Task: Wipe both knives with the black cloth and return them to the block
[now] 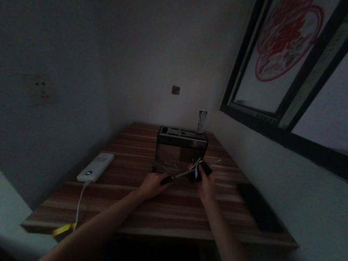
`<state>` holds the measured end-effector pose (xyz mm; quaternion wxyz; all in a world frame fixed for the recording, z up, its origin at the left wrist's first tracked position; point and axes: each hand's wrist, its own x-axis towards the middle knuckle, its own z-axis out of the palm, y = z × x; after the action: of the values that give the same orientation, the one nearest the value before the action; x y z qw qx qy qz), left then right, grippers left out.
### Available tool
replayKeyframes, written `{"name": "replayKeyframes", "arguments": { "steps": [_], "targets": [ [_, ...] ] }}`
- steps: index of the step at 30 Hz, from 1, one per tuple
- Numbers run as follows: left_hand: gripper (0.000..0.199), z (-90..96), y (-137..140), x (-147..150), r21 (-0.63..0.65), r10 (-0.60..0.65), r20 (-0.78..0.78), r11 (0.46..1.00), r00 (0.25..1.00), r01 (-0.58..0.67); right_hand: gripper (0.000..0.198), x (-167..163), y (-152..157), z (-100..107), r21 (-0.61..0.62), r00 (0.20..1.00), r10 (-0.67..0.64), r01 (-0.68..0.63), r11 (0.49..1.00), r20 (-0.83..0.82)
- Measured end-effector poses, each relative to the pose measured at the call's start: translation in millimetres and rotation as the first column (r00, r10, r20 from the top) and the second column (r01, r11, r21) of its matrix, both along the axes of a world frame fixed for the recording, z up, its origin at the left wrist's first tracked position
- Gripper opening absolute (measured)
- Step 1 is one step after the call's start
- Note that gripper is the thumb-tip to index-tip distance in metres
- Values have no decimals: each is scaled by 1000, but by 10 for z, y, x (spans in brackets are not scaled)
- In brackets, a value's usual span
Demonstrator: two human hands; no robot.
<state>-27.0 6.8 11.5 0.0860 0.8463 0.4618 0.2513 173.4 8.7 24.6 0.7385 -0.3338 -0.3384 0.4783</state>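
My left hand [154, 185] is closed around the black handle of a slim tool [184, 173] with a narrow light shaft. The shaft points right, towards my right hand [207, 182], and what looks like its thin tip shows beyond that hand. In my right hand, fingers closed, is a dark object [195, 175] with white strips on it; its kind is too dim to make out. Just behind both hands stands a clear-sided box [173, 156] with a black slotted top. A silvery, crinkled cylinder [201, 121] rises at the right end of that top.
The striped wooden table [129, 219] meets walls at the back and sides. On its left lies a white power bank [97, 166] with a white cable [79, 203] and a yellow strip [63, 230] near the front edge. A flat black object [260, 207] lies at right.
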Motion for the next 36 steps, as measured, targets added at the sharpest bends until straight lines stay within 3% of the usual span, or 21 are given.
{"name": "replayKeyframes", "arguments": {
  "steps": [4, 9, 20, 23, 28, 32, 36],
  "targets": [
    [27, -13, -2, -3, -26, -30, 22, 999, 999, 30, 38, 138, 39, 78, 24, 988, -137, 140, 990, -75],
    [29, -11, -11, -8, -43, -91, 43, 995, 995, 93, 37, 355, 82, 100, -8, 917, -337, 344, 939, -213],
    [31, -68, 5, -69, -31, -96, 15, 995, 995, 96, 35, 382, 88, 66, 24, 940, -257, 269, 963, -224],
    [30, -60, -3, -55, -35, -82, 25, 996, 996, 82, 37, 269, 69, 39, 19, 970, -182, 188, 982, -161],
    [30, -41, -19, -33, -55, -51, 53, 997, 997, 54, 37, -79, 2, -160, -20, 994, 74, -73, 997, 84],
    [35, -35, -26, -43, -36, -85, 37, 996, 996, 86, 43, -281, -55, -355, -127, 912, 135, -92, 988, 388],
    [35, -39, -24, -46, -19, -77, 2, 997, 997, 77, 45, -310, -81, -398, -118, 867, 143, -98, 988, 478]
  ]
}}
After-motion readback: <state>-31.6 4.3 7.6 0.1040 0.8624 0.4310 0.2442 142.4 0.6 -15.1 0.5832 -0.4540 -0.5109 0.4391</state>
